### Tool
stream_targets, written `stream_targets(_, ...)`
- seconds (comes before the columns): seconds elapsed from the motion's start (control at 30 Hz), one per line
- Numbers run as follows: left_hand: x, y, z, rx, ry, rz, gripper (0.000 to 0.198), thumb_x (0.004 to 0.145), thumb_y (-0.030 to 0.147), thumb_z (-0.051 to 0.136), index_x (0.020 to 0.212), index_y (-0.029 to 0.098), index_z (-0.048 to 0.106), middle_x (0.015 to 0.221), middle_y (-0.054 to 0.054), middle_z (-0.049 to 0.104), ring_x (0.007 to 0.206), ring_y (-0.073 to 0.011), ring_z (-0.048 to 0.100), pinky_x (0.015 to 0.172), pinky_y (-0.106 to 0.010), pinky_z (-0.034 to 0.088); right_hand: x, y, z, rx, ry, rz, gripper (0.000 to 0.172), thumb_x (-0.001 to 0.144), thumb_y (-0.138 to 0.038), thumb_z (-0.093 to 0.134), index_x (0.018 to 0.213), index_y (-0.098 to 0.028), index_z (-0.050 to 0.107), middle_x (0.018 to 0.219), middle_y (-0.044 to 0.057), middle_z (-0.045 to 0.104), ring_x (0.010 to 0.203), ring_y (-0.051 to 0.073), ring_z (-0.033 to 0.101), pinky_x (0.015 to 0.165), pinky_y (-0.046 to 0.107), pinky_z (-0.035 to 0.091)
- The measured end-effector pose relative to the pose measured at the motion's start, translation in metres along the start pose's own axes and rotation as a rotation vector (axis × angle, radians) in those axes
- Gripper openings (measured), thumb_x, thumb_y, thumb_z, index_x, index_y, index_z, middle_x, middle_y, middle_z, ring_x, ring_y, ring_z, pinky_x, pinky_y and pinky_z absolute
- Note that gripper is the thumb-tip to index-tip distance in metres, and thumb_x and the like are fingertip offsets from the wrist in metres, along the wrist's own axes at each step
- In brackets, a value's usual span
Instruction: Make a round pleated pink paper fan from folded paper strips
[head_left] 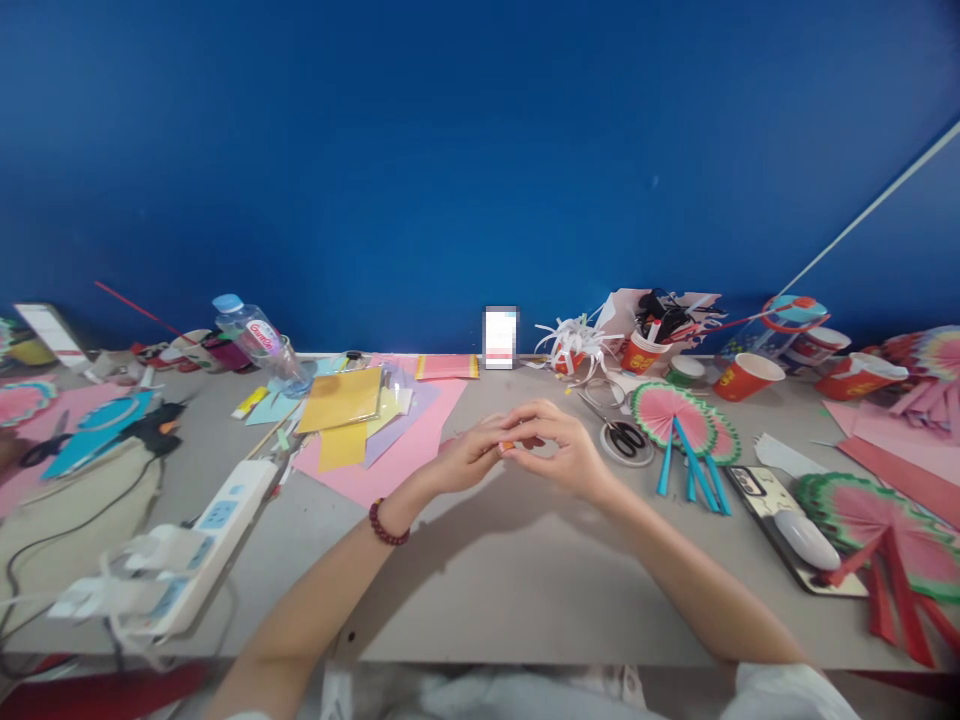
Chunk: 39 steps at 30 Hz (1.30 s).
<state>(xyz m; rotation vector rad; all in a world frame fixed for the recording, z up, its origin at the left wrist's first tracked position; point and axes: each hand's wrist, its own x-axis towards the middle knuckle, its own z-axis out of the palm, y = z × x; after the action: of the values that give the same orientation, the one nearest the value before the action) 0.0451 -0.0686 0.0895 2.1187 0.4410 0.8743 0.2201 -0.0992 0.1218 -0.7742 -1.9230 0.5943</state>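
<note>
My left hand [471, 455] and my right hand [553, 442] meet above the middle of the grey table. Their fingers are curled and pressed together at the tips. A small orange-red bit [508, 446] shows between the fingertips, too small and covered to name. A beaded bracelet [388, 523] circles my left wrist. Beyond my left hand lie pink, purple and yellow paper sheets [343, 450]. Closest to my right hand are black-handled scissors [624, 440], resting on a roll of tape, and a pink and green folded-paper fan [664, 418] with blue strips.
A white power strip [225, 530] with plugs and cables lies left, near a leaning plastic bottle [262, 345]. A phone [500, 338] stands against the blue wall [480, 180]. Right are red paper cups [748, 375], another phone [757, 500] under a white mouse [806, 538], and a red-stripped fan [900, 530].
</note>
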Motion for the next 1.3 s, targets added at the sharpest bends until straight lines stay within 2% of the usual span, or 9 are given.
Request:
stream_targets(0.27,-0.001,-0.0025,0.0015,0.001,0.018,0.028,0.04,0.094,0.041,0.031,0.118,0.023,0.058,0.126,-0.012,0.056,0.116,-0.0226,0.051,0.096,-0.039,0.041,-0.003,-0.0018,0.0063,-0.039,0.061,0.036,0.01,0.08,-0.024,0.063,0.085,-0.024,0.071,0.092,0.006,0.067,0.076,0.016,0.056,0.059,0.028,0.047)
stream_targets(0.47,-0.0002,0.0012,-0.0026,0.105,-0.008,-0.015,0.037,0.096,0.034,0.03,0.124,0.024,0.051,0.132,-0.011,0.051,0.121,-0.0212,0.047,0.101,-0.04,0.038,-0.0043,0.0018,0.0056,-0.081,0.1,0.0,0.008,0.08,-0.024,0.064,0.083,-0.026,0.071,0.094,0.005,0.067,0.089,0.02,0.059,0.08,0.038,0.049)
stream_targets(0.53,0.0015,0.0038,-0.0047,0.139,0.021,0.002,0.035,0.095,0.032,0.034,0.124,0.024,0.051,0.127,-0.011,0.054,0.118,-0.0206,0.048,0.099,-0.039,0.039,-0.0037,0.003,0.0047,-0.103,0.116,-0.029,0.008,0.08,-0.023,0.064,0.083,-0.026,0.071,0.093,0.005,0.067,0.09,0.02,0.059,0.083,0.039,0.048)
stream_targets(0.6,0.0028,0.0053,-0.0059,0.168,0.106,0.011,0.031,0.092,0.031,0.043,0.12,0.023,0.054,0.119,-0.011,0.059,0.113,-0.0204,0.052,0.096,-0.038,0.042,-0.003,0.0043,0.004,-0.131,0.147,-0.05,0.008,0.081,-0.023,0.064,0.082,-0.026,0.071,0.091,0.004,0.068,0.089,0.02,0.059,0.083,0.039,0.048)
stream_targets(0.7,0.0028,0.0042,-0.0057,0.196,0.267,0.04,0.022,0.087,0.028,0.054,0.105,0.02,0.063,0.103,-0.01,0.065,0.101,-0.0195,0.058,0.087,-0.034,0.047,-0.0022,0.0057,0.0034,-0.159,0.192,-0.071,0.008,0.08,-0.023,0.065,0.082,-0.027,0.072,0.087,0.004,0.068,0.086,0.02,0.059,0.081,0.038,0.047)
stream_targets(0.8,0.0016,0.0011,-0.0046,0.178,0.346,0.085,0.014,0.086,0.025,0.056,0.09,0.019,0.068,0.087,-0.008,0.069,0.084,-0.0167,0.063,0.075,-0.03,0.05,-0.0017,0.0059,0.0037,-0.155,0.196,-0.085,0.007,0.08,-0.026,0.066,0.084,-0.027,0.072,0.085,0.004,0.069,0.083,0.02,0.06,0.078,0.037,0.048)
stream_targets(0.97,0.0006,-0.0028,-0.0033,0.089,0.402,0.095,0.012,0.084,0.022,0.059,0.085,0.019,0.07,0.08,-0.007,0.069,0.075,-0.0152,0.063,0.068,-0.027,0.05,-0.0021,0.0048,0.0053,-0.139,0.166,-0.063,0.012,0.079,-0.028,0.067,0.09,-0.025,0.071,0.086,0.005,0.069,0.081,0.019,0.06,0.076,0.034,0.049)
stream_targets(1.2,0.0,-0.0001,-0.0008,-0.037,0.401,0.024,0.014,0.083,0.023,0.06,0.088,0.019,0.072,0.072,-0.006,0.068,0.072,-0.0161,0.063,0.065,-0.028,0.049,-0.0023,0.0019,0.0047,-0.107,0.178,-0.054,0.012,0.081,-0.026,0.065,0.09,-0.025,0.072,0.086,0.005,0.069,0.08,0.017,0.062,0.074,0.032,0.049)
stream_targets(1.3,0.0005,0.0024,-0.0006,-0.05,0.409,0.036,0.013,0.082,0.022,0.061,0.088,0.02,0.072,0.071,-0.006,0.068,0.072,-0.0161,0.062,0.066,-0.029,0.05,-0.002,0.0013,0.0043,-0.097,0.183,-0.056,0.012,0.081,-0.024,0.065,0.09,-0.025,0.072,0.086,0.005,0.069,0.079,0.017,0.062,0.074,0.031,0.05)
